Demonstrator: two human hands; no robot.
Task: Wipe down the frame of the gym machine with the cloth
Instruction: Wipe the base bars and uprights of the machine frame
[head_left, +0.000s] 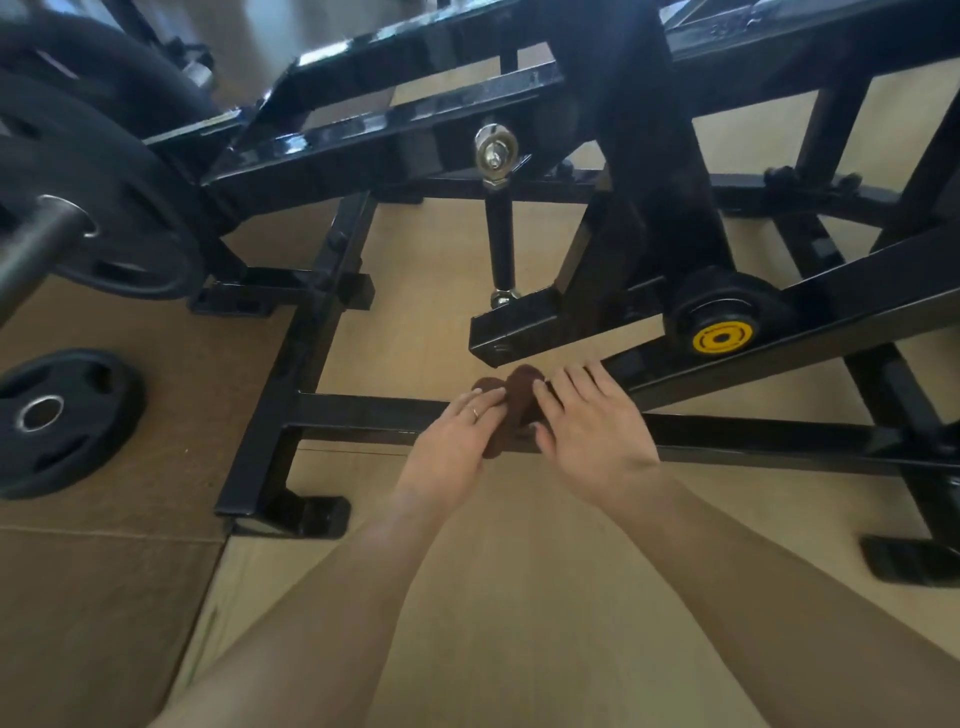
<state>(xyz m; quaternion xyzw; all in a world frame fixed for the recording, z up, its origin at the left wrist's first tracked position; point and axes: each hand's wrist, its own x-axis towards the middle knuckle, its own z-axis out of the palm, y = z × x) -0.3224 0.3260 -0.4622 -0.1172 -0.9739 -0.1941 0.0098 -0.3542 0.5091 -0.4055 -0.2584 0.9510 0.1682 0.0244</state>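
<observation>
A black steel gym machine frame (363, 413) fills the view, with a low horizontal bar running across the floor in front of me. A small dark brown cloth (519, 400) is bunched on that bar near the middle. My left hand (457, 441) grips the cloth's left side, a ring on one finger. From the right, my right hand (592, 431) holds the cloth, its fingers spread and reaching up to the slanted beam above. Part of the cloth is hidden under both hands.
A loose black weight plate (57, 421) lies on the brown mat at the left. Loaded plates (93, 208) hang on a sleeve at the upper left. A yellow-capped pivot (722, 338) sits on the slanted beam at right. Black frame feet (311, 514) rest on the pale floor.
</observation>
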